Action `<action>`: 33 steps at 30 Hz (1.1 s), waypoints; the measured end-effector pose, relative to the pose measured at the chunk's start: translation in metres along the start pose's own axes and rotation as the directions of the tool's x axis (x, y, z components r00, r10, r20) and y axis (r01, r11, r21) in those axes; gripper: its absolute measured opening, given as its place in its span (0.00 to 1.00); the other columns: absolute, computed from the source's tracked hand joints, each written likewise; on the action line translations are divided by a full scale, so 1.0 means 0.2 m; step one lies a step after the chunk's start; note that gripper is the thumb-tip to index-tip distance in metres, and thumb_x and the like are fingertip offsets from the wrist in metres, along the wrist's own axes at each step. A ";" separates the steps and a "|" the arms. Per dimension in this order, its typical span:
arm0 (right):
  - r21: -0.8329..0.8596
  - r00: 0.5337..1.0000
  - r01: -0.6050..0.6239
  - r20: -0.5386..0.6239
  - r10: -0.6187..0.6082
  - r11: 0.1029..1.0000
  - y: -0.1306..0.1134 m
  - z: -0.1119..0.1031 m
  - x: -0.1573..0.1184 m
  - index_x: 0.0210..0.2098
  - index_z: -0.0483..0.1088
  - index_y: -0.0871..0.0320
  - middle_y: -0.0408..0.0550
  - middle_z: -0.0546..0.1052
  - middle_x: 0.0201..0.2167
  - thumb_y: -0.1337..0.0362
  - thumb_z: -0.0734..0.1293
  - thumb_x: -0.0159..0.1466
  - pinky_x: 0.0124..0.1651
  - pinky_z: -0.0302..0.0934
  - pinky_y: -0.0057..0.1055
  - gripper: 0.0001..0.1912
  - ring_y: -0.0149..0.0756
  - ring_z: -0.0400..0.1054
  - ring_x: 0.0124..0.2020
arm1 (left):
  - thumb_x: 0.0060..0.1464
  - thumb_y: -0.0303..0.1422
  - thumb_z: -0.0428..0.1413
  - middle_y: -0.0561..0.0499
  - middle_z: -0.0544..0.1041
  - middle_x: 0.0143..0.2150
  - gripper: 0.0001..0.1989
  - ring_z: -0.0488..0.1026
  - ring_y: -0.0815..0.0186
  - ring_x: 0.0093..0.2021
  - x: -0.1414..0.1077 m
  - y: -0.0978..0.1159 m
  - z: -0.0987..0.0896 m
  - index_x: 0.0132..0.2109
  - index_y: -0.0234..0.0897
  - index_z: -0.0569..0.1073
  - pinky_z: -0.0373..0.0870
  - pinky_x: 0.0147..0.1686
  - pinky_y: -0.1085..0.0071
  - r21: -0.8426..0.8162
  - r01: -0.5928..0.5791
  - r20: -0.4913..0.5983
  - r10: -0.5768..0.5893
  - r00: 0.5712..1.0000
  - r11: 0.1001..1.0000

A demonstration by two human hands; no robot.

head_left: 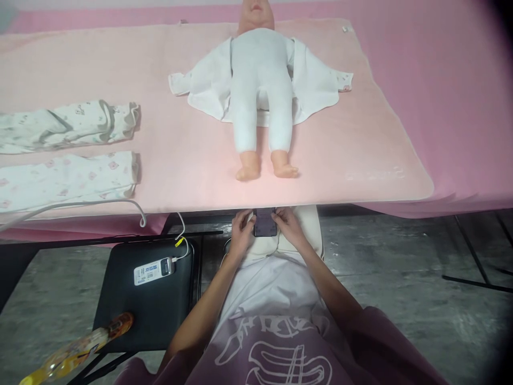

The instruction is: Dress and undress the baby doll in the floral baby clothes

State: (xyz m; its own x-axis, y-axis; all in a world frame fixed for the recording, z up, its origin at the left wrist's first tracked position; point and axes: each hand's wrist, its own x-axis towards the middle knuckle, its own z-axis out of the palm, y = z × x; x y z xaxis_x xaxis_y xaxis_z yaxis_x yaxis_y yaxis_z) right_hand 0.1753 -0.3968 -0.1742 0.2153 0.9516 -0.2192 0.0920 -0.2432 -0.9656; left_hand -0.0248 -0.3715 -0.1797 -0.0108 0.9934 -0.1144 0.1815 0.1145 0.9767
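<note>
Low at my lap, just under the table's front edge, a dark smartphone is held between both hands. My left hand grips its left side, thumb on the edge of the screen. Its right side is gripped by my right hand, thumb also at the screen. The phone's far end is partly hidden by the table edge. On the table above lies a baby doll on its back in a white body suit, feet toward me. A white jacket is spread open beneath it, sleeves out to both sides.
A pink mat covers much of the table. Two folded patterned baby garments lie at the left, near a grey cable. On a black stool are a white power bank and a bottle.
</note>
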 end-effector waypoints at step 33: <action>0.031 0.994 -0.003 0.108 0.000 1.000 -0.02 -0.05 -0.02 0.44 0.72 0.53 0.47 0.77 0.41 0.46 0.69 0.71 0.51 0.66 0.39 0.17 0.42 0.72 0.43 | 0.62 0.47 0.64 0.44 0.84 0.51 0.16 0.79 0.54 0.56 0.05 0.08 0.00 0.46 0.40 0.85 0.70 0.63 0.59 -0.061 0.082 0.025 -0.080 0.996 0.995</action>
State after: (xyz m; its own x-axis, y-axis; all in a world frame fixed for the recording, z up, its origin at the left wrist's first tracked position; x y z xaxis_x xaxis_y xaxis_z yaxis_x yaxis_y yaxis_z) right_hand 0.1846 -0.4020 -0.1675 0.1089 0.9663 -0.2331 0.0610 -0.2405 -0.9687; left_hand -0.0219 -0.3599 -0.1647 -0.0006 0.9804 -0.1970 0.1196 0.1956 0.9734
